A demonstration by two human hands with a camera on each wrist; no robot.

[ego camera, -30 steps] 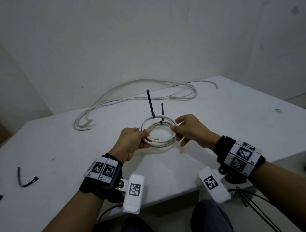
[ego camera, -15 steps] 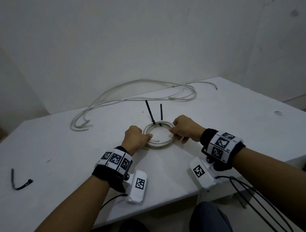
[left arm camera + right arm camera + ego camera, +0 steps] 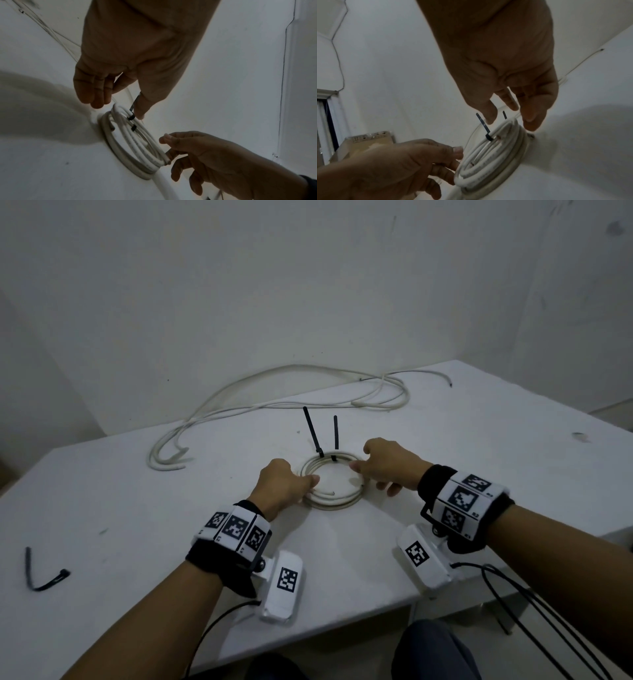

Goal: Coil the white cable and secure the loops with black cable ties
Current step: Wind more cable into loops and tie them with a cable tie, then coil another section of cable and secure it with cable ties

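The coiled white cable [image 3: 337, 501] lies flat on the white table [image 3: 479, 457]. Two black cable ties [image 3: 312, 433] [image 3: 335, 433] bind its far side, and their tails stick up. My left hand [image 3: 308, 486] is at the coil's left rim, with the thumb lying over it. In the left wrist view the left hand [image 3: 120, 109] hangs over the coil [image 3: 137, 147] with relaxed fingers, thumb beside a tie head [image 3: 131, 117]. My right hand [image 3: 363, 470] touches the right rim with loose, spread fingers. Its fingers [image 3: 491, 116] hover just above the coil [image 3: 489, 166].
Long loose white cables [image 3: 274, 405] sprawl along the table's back edge. A spare black cable tie [image 3: 37, 577] lies far left. Black leads [image 3: 534, 611] hang off the front right edge. A cardboard box [image 3: 368, 139] stands by the wall.
Both hands have carried the coil forward and down onto the table. Their grips on its rims have loosened to light touches.
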